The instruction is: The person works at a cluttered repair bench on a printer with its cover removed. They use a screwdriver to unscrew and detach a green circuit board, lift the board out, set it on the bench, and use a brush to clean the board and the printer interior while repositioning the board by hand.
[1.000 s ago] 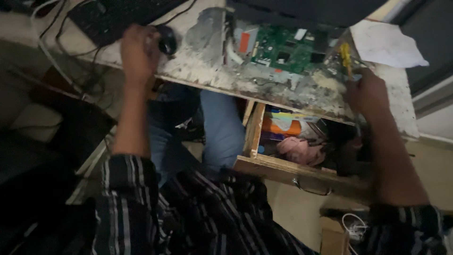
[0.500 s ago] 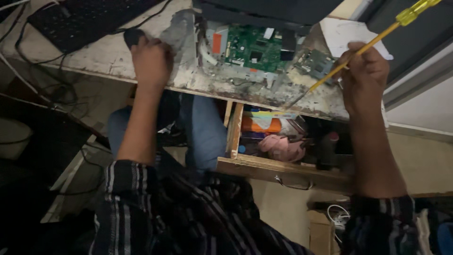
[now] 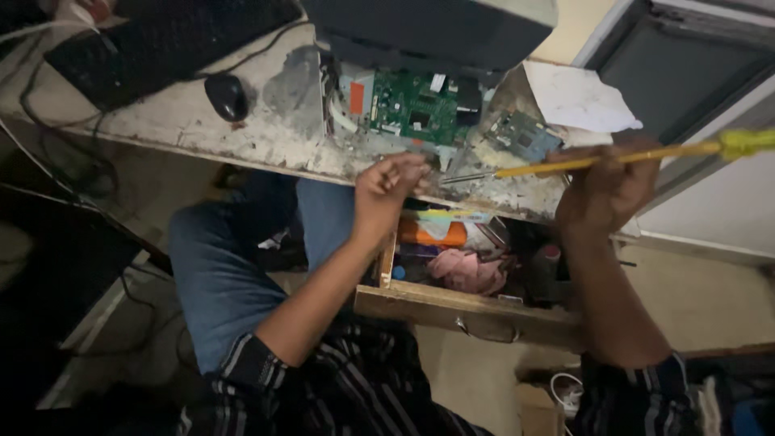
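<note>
Left hand point(image 3: 387, 187) raised, fingers point(image 3: 408, 169) curled loosely inward, forearm bare below a rolled striped sleeve. Right hand point(image 3: 601, 192) fisted, fingers closed in a grip, wrist bent, forearm bare and reaching forward.

I see the mouse point(image 3: 227, 95) left of the circuit board point(image 3: 414, 105), paper point(image 3: 581, 98) right of it, the open drawer point(image 3: 468, 303) below it

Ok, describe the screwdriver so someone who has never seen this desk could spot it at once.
Start at the worn desk and find the green circuit board at its middle. Just right of it, the right hand holds the screwdriver: a long shaft with a yellow handle, the only bright yellow tool here.
</note>
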Available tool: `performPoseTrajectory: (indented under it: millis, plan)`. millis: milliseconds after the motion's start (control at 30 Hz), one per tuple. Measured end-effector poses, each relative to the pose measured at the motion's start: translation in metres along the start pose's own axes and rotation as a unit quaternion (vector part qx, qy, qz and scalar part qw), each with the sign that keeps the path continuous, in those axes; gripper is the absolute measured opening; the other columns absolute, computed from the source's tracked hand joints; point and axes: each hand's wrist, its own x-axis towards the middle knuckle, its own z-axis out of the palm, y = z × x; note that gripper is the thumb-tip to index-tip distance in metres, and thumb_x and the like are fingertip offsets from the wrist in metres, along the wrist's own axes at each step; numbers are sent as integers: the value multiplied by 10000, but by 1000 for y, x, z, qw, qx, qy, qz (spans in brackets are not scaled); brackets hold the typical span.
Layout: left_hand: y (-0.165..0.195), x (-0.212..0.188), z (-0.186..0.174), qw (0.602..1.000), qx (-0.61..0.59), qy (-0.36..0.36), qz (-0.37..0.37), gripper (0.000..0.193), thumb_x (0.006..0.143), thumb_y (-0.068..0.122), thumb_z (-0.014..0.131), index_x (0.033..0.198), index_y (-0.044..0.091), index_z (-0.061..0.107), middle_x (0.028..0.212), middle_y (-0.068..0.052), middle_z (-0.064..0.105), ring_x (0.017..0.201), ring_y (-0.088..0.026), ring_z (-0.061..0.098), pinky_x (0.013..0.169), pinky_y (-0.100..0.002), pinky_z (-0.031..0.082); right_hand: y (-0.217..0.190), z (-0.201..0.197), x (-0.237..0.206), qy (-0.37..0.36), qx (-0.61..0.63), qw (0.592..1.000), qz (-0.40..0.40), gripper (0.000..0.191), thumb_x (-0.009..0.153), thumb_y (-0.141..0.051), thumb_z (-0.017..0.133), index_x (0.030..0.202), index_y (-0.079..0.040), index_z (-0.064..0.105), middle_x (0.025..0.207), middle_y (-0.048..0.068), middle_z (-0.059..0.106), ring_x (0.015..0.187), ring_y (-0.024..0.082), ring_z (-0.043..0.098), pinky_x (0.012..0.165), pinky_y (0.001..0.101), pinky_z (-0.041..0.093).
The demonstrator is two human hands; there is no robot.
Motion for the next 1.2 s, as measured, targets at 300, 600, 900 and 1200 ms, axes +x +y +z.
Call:
performPoseTrajectory:
  millis: [300,600,900,1200]
  plan:
    - [-29,-7,-21,999,-7,30,-44,157,1011,91,683,1119,-19,714,998,-112,773,839,-136,723,802,-273,581,0,19,-23,-84,-60,991,-81,184,1134,-178,554,1180,-69,413,967,157,614,820,322,742,799,477,661]
    - [-18,-11,-16,998,-36,17,-41,166,1013,95,687,1121,-27,719,981,-97,769,848,-118,715,802,-261,574,-2,26,-26,-162,-89,981,-56,166,1139,-139,511,1174,-55,372,1033,271,689,938,359,742,932,492,629]
    - [-23,-11,-17,999,-24,26,-39,157,998,64,691,1131,-16,716,972,-85,770,838,-110,706,791,-252,560,-3,27,-28,-145,-73,984,-73,194,1115,-176,532,1154,-59,383,1007,265,702,899,334,754,888,461,642]
    - [-24,-12,-18,999,-26,33,-33,140,1002,41,690,1120,-30,720,949,-55,745,831,-107,697,780,-252,553,-5,26,-31,-166,-73,982,-54,217,1114,-174,545,1170,-61,369,1012,271,693,910,329,749,894,462,640]
